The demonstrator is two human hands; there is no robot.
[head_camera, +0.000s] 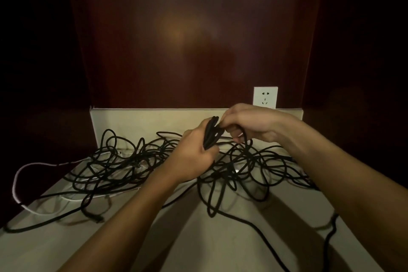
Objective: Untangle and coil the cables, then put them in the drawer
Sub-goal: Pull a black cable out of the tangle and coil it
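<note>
Above a pale stone countertop (220, 238), the left hand (192, 154) grips a small bundle of coiled black cable (211, 132) while the right hand (245, 123) pinches its top. A loose tangle of black cables (123, 161) sprawls beneath (one thin white cable (15, 183) trails left). A white wall socket (265, 97) sits behind.

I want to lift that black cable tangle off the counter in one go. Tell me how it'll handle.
The black cable tangle looks floppy: its loops sag flat. Lifted, it would probably drag neighbouring strands, since they cross repeatedly. The small coil in both hands' grip looks tidier.
</note>
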